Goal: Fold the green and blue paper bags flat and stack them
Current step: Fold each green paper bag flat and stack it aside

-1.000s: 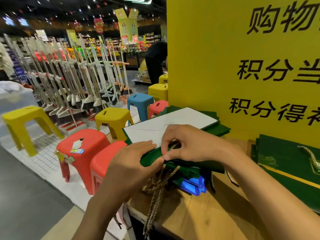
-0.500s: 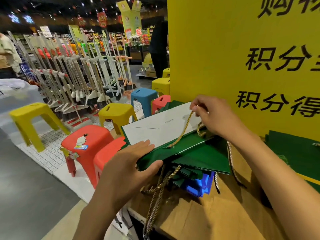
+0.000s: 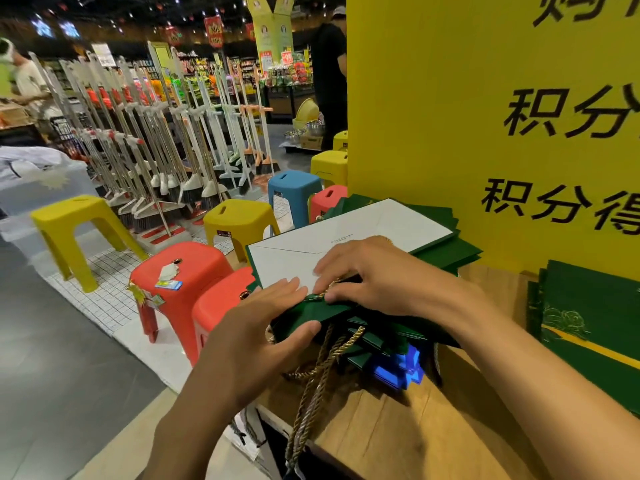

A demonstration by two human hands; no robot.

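Note:
A pile of flattened green paper bags [image 3: 446,252] lies on the wooden counter [image 3: 391,417]. The top bag [image 3: 346,244] shows its white bottom panel and a green edge. My left hand [image 3: 263,327] grips that bag's near green edge, thumb under it. My right hand [image 3: 384,275] presses flat on the bag's near end, over the gold rope handle. Blue bags [image 3: 398,368] poke out from under the pile. Gold rope handles [image 3: 311,389] dangle over the counter's front edge.
More green bags [image 3: 595,320] with a gold stripe lie at the right. A yellow sign board [image 3: 485,116] stands right behind the pile. Red [image 3: 180,268], yellow [image 3: 239,216] and blue [image 3: 294,188] plastic stools crowd the floor to the left, with a broom rack [image 3: 156,140] beyond them. People stand farther back.
My right hand, which had lifted the rope handle toward the bag's far end, has come back down and now presses on the near end. My left hand kept its hold on the edge.

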